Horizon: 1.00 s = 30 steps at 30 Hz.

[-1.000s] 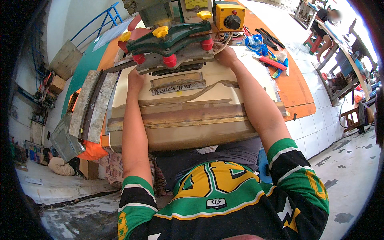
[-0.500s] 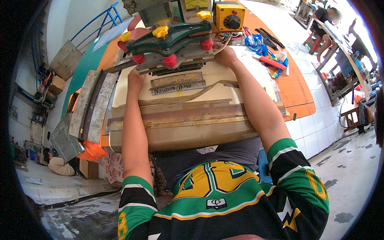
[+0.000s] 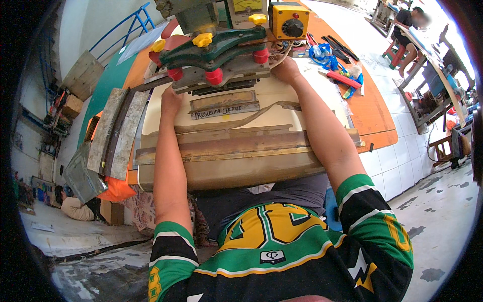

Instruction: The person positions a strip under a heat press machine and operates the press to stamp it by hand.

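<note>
A press head with a dark green frame (image 3: 214, 54), yellow knobs and red cylindrical feet stands over a cream-coloured work surface (image 3: 282, 119). My left hand (image 3: 171, 100) reaches to the left side of the press head, its fingers hidden behind the machine. At the right end of the head, by a pale cable, is my right hand (image 3: 286, 70); its fingers are also mostly hidden. Between my forearms, a narrow metal bar (image 3: 225, 111) with handwriting lies below the head. Nearer to me, a long brownish metal strip (image 3: 241, 147) runs across the surface under both arms.
A yellow control box (image 3: 288, 21) with a black dial sits beside the press. Blue plastic (image 3: 324, 54) and a red-handled tool (image 3: 343, 79) lie on the orange table (image 3: 375, 118). Long metal bars (image 3: 108, 133) rest at left. Another person (image 3: 406, 32) sits far right.
</note>
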Each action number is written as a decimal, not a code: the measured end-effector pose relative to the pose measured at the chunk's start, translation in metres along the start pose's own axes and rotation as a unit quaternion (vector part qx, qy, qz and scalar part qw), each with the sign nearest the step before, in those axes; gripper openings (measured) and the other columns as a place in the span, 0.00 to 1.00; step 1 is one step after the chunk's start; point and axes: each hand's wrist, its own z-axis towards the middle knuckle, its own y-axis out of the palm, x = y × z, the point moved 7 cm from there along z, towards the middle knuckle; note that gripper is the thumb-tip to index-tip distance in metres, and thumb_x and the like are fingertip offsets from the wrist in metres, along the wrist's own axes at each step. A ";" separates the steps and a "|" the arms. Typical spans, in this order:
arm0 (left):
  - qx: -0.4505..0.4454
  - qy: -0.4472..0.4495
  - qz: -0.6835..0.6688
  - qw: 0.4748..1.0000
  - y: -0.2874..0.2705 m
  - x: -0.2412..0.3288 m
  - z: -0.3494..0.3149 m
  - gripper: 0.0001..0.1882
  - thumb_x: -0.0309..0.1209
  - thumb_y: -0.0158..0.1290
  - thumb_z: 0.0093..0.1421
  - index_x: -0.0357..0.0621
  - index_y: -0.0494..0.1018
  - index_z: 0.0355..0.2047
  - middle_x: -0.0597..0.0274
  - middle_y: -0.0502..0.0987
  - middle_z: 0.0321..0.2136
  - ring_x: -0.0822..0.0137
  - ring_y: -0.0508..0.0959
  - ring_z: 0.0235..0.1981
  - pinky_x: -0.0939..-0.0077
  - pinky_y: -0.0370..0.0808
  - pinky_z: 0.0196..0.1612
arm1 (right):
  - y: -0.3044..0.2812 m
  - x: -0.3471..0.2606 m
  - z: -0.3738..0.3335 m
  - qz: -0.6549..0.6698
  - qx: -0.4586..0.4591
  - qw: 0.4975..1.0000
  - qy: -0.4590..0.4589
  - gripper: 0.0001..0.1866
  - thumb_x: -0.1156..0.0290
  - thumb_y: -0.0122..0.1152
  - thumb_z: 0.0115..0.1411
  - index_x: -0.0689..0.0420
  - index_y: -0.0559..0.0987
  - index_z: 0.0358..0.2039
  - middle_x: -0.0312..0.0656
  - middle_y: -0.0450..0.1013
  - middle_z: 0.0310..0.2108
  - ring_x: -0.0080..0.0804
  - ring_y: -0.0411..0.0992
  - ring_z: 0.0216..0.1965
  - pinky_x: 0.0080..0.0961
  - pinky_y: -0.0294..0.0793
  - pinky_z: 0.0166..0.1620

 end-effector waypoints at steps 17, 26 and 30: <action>-0.022 0.003 0.004 1.000 0.014 -0.015 0.010 0.13 0.35 0.49 0.53 0.43 0.71 0.37 0.46 0.75 0.34 0.47 0.73 0.39 0.61 0.70 0.40 | 0.001 0.006 0.001 -0.024 -0.018 0.999 -0.013 0.14 0.63 0.47 0.52 0.55 0.75 0.36 0.48 0.72 0.37 0.45 0.71 0.39 0.37 0.71 0.40; -0.007 -0.019 0.011 1.000 0.002 0.000 0.000 0.14 0.36 0.49 0.53 0.44 0.71 0.38 0.46 0.75 0.33 0.47 0.73 0.39 0.61 0.69 0.40 | 0.016 0.017 0.005 0.009 -0.003 1.000 -0.026 0.15 0.61 0.50 0.52 0.52 0.73 0.39 0.46 0.72 0.40 0.45 0.70 0.41 0.36 0.70 0.43; -0.009 -0.012 0.013 1.000 0.005 0.002 0.002 0.14 0.36 0.49 0.53 0.43 0.71 0.38 0.46 0.75 0.34 0.46 0.72 0.39 0.61 0.69 0.40 | 0.018 0.018 0.004 -0.030 0.024 0.997 -0.066 0.16 0.62 0.50 0.52 0.50 0.71 0.42 0.43 0.71 0.40 0.44 0.69 0.42 0.35 0.69 0.44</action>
